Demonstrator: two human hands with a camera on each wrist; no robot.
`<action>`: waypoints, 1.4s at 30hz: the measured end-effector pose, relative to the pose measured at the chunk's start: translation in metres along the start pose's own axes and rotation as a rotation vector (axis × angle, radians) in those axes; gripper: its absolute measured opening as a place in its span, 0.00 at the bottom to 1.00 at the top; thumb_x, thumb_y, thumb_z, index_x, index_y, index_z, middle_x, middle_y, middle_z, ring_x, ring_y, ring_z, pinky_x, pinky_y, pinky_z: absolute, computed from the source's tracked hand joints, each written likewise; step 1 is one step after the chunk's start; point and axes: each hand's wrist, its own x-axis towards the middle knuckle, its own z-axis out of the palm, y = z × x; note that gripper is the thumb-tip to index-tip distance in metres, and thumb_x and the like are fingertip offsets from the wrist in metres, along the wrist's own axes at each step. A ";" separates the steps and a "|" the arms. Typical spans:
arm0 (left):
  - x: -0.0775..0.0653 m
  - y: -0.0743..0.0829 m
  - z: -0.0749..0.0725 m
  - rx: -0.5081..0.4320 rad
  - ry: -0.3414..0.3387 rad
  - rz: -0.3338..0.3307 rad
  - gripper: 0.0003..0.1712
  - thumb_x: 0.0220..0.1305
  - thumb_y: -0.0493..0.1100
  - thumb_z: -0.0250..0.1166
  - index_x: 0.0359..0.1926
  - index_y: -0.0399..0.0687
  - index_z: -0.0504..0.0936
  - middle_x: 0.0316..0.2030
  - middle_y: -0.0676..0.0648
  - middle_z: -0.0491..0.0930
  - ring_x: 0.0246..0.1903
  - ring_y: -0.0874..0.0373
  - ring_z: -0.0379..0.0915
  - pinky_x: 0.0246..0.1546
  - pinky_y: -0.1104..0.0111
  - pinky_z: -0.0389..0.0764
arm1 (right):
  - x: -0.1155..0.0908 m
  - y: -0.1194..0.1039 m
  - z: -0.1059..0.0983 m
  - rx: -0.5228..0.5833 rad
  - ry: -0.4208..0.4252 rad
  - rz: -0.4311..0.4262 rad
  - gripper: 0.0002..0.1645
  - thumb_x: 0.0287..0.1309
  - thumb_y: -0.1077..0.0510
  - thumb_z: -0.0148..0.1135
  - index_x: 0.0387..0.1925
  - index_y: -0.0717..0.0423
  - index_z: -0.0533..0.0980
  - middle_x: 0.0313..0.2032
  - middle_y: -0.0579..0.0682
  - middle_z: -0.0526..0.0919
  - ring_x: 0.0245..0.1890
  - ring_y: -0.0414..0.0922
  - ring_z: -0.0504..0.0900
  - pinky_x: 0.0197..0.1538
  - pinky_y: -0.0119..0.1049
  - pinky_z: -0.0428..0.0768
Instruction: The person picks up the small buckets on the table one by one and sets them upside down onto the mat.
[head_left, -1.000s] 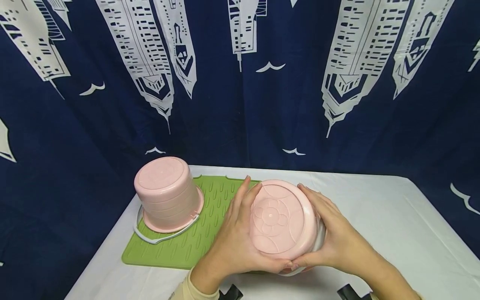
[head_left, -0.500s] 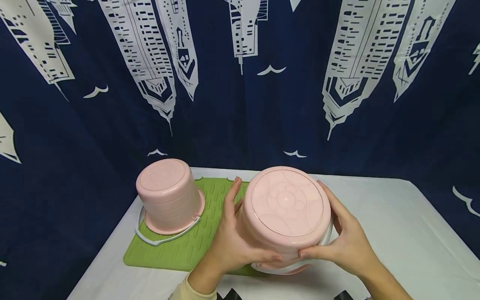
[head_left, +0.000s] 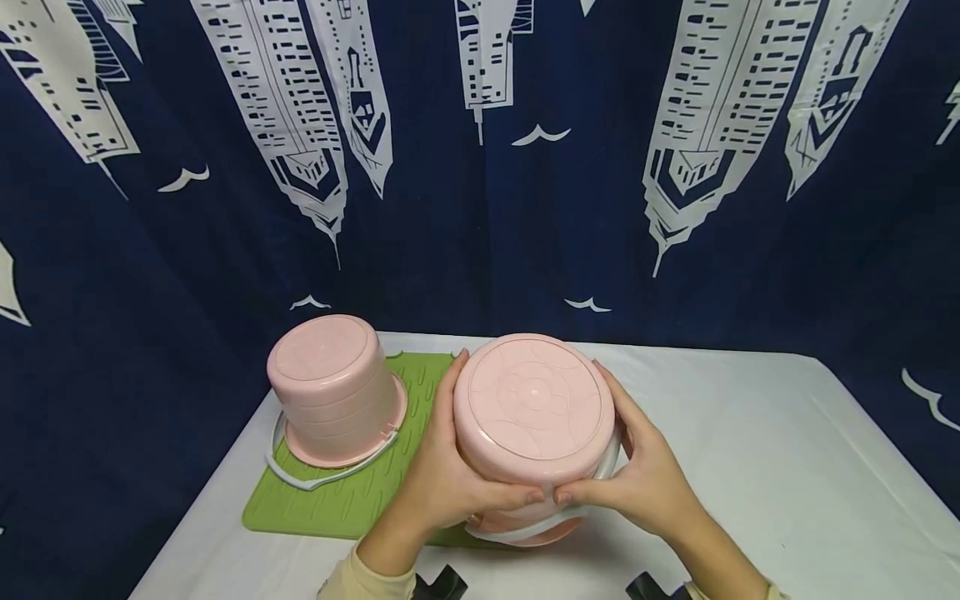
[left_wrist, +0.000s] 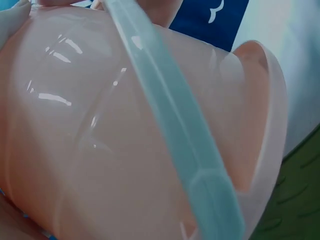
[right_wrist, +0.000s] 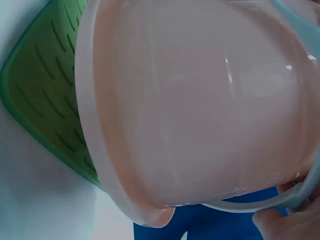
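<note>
Both hands hold a pink bucket upside down, its embossed base facing up. My left hand grips its left side and my right hand its right side, both thumbs across the front below the base. A pale handle crosses the wall in the left wrist view and hangs along the front in the head view. The flared rim points down, over the right part of a green ribbed mat. The bucket's inside is hidden.
A second, smaller-looking pink bucket stands upside down on the left part of the mat, its grey handle lowered around the rim. White cloth covers the table. Behind hangs a dark blue curtain with white buildings.
Over the second, the held bucket has come up closer to the head camera, then shifted left with both hands. The other bucket has stayed in place on the mat.
</note>
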 end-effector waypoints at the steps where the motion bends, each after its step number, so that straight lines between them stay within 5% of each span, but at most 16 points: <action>1: 0.000 -0.001 -0.003 0.001 0.004 -0.003 0.83 0.27 0.44 0.90 0.79 0.70 0.43 0.72 0.59 0.60 0.67 0.57 0.62 0.68 0.55 0.64 | 0.001 0.002 0.002 -0.006 -0.004 0.006 0.82 0.21 0.66 0.90 0.79 0.42 0.53 0.75 0.43 0.61 0.73 0.47 0.58 0.71 0.29 0.57; 12: 0.004 -0.019 -0.023 0.059 0.089 0.034 0.82 0.27 0.43 0.90 0.79 0.65 0.46 0.72 0.55 0.61 0.68 0.55 0.62 0.68 0.57 0.65 | 0.017 0.018 0.023 -0.014 -0.008 0.044 0.77 0.31 0.62 0.88 0.80 0.44 0.50 0.75 0.47 0.58 0.74 0.46 0.56 0.71 0.28 0.57; 19: 0.006 -0.046 -0.027 0.140 0.188 -0.018 0.79 0.29 0.47 0.90 0.79 0.61 0.47 0.72 0.51 0.60 0.67 0.54 0.61 0.68 0.52 0.61 | 0.018 0.024 0.026 0.017 -0.014 0.056 0.72 0.38 0.64 0.85 0.80 0.46 0.51 0.75 0.49 0.58 0.71 0.51 0.62 0.70 0.53 0.62; 27: 0.008 -0.043 -0.028 0.094 0.273 -0.101 0.75 0.33 0.35 0.86 0.78 0.42 0.47 0.70 0.42 0.62 0.66 0.49 0.61 0.68 0.51 0.59 | 0.014 0.030 0.026 0.045 -0.026 0.032 0.71 0.39 0.66 0.84 0.80 0.44 0.51 0.75 0.49 0.60 0.69 0.47 0.67 0.68 0.49 0.64; 31: 0.013 -0.046 -0.028 0.122 0.316 -0.107 0.75 0.33 0.35 0.86 0.78 0.43 0.48 0.70 0.41 0.61 0.67 0.48 0.60 0.68 0.52 0.59 | 0.013 0.031 0.026 0.033 -0.022 0.027 0.71 0.38 0.66 0.84 0.79 0.42 0.51 0.75 0.48 0.60 0.69 0.45 0.67 0.68 0.48 0.64; 38: 0.019 -0.092 -0.031 0.176 0.343 -0.117 0.79 0.30 0.45 0.90 0.79 0.57 0.46 0.71 0.49 0.59 0.68 0.53 0.58 0.69 0.55 0.57 | 0.009 0.032 0.022 0.011 -0.010 0.024 0.71 0.38 0.66 0.84 0.79 0.43 0.52 0.75 0.49 0.60 0.69 0.45 0.67 0.69 0.41 0.65; 42: 0.018 -0.095 -0.029 0.180 0.354 -0.108 0.78 0.29 0.51 0.90 0.78 0.62 0.48 0.70 0.53 0.60 0.67 0.56 0.59 0.68 0.55 0.59 | 0.007 0.032 0.019 0.019 -0.001 0.025 0.71 0.38 0.67 0.84 0.79 0.43 0.53 0.75 0.49 0.60 0.69 0.44 0.67 0.69 0.39 0.65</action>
